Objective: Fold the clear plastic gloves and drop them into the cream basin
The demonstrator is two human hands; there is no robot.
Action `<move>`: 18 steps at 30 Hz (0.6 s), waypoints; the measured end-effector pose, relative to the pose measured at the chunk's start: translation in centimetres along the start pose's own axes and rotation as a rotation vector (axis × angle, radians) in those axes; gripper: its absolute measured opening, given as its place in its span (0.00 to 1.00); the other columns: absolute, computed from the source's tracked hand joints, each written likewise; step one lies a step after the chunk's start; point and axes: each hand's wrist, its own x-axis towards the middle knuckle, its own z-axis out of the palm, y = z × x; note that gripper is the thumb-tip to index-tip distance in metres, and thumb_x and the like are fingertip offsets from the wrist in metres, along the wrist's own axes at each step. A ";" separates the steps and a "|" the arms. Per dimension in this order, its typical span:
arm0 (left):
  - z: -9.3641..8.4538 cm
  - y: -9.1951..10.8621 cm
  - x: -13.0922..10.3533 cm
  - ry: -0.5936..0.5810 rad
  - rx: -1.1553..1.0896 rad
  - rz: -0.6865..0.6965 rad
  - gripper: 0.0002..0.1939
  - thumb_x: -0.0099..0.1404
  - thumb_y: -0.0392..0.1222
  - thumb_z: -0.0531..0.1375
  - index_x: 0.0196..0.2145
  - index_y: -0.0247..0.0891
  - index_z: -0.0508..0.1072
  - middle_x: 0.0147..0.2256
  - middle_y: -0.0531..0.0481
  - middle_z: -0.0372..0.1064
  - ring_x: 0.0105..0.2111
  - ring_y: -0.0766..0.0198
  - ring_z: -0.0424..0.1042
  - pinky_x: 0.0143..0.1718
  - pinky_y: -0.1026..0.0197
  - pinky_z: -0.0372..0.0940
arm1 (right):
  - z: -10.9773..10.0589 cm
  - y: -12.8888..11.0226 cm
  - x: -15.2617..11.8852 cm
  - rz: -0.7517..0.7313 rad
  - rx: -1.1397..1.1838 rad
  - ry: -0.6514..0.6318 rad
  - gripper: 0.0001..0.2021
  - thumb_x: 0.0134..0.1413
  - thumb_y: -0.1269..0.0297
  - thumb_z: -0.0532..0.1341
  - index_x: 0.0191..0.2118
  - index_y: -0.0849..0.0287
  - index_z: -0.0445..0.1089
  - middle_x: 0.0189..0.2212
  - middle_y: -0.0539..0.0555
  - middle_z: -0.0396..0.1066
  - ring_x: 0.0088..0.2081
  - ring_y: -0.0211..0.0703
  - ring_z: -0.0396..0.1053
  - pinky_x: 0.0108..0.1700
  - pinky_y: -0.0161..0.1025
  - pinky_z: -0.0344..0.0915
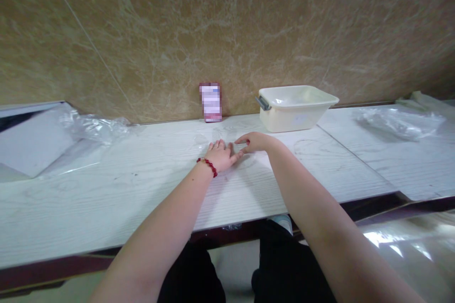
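My left hand, with a red bead bracelet at the wrist, lies palm down on the whitish wood-grain table, its fingers spread. Something clear and thin, like plastic film, shows faintly just beyond those fingertips. Close on its right, my right hand bends down with thumb and fingers drawn together near the left thumb. What the right fingers pinch, if anything, is too small to make out. A pale, paper-like patch lies on the table below the right hand.
A cream plastic bin with a grey handle stands against the marbled wall. A blurred-out phone-like object leans there too. Crumpled clear plastic lies at right. At left are more plastic and a white box.
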 end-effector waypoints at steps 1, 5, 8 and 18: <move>0.0 -0.1 0.0 -0.003 0.004 -0.006 0.41 0.54 0.65 0.29 0.55 0.33 0.50 0.54 0.33 0.46 0.55 0.49 0.42 0.51 0.47 0.39 | 0.0 0.0 0.0 -0.002 -0.011 -0.002 0.28 0.38 0.55 0.60 0.50 0.51 0.61 0.45 0.49 0.65 0.42 0.41 0.64 0.41 0.31 0.59; -0.1 -0.5 0.1 0.000 0.011 -0.030 0.40 0.54 0.64 0.29 0.55 0.38 0.50 0.54 0.35 0.47 0.55 0.48 0.44 0.51 0.46 0.39 | -0.1 0.0 -0.1 0.018 -0.035 -0.003 0.27 0.38 0.55 0.60 0.50 0.50 0.61 0.44 0.49 0.66 0.42 0.42 0.65 0.40 0.32 0.59; -0.3 -0.7 0.0 -0.020 -0.005 -0.076 0.39 0.54 0.65 0.29 0.55 0.39 0.50 0.56 0.35 0.44 0.55 0.47 0.43 0.50 0.44 0.40 | -0.3 0.0 -0.3 0.026 -0.024 -0.010 0.28 0.37 0.56 0.60 0.50 0.50 0.61 0.44 0.49 0.66 0.42 0.42 0.64 0.42 0.31 0.59; -0.3 -1.5 0.0 -0.019 -0.073 -0.156 0.39 0.52 0.67 0.31 0.56 0.43 0.47 0.58 0.37 0.36 0.56 0.45 0.36 0.48 0.37 0.39 | -0.2 0.0 -0.3 0.005 -0.002 0.002 0.27 0.37 0.56 0.60 0.49 0.53 0.62 0.46 0.49 0.64 0.44 0.42 0.64 0.44 0.32 0.58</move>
